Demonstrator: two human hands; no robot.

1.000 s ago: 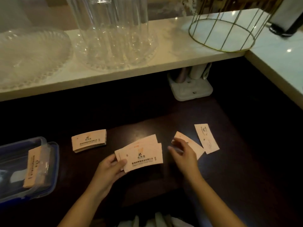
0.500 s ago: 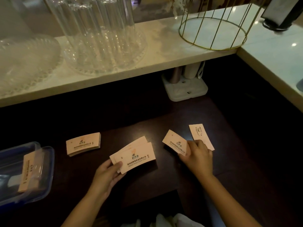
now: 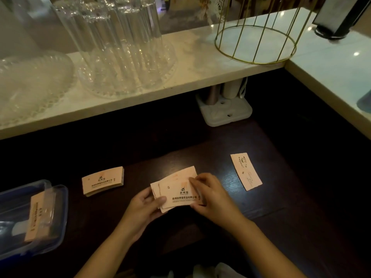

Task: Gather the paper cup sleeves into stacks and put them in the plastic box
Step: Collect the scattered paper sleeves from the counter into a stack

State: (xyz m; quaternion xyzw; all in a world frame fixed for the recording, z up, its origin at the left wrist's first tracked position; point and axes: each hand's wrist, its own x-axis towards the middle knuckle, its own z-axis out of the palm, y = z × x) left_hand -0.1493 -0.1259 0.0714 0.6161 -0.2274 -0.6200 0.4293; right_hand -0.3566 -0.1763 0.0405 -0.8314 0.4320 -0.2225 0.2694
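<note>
While both hands pinch the loose bunch of sleeves (image 3: 176, 190), left hand (image 3: 143, 207) at its near-left corner and right hand (image 3: 210, 194) on its right edge, it sits low over the tabletop (image 3: 261, 227). Left of the bunch: a squared stack (image 3: 102, 183); farther left, the plastic box (image 3: 58, 223). Right of the bunch: one single sleeve (image 3: 246, 171). Judgement: thin, light, bendable card, apt to slide apart; grip by the edges.
</note>
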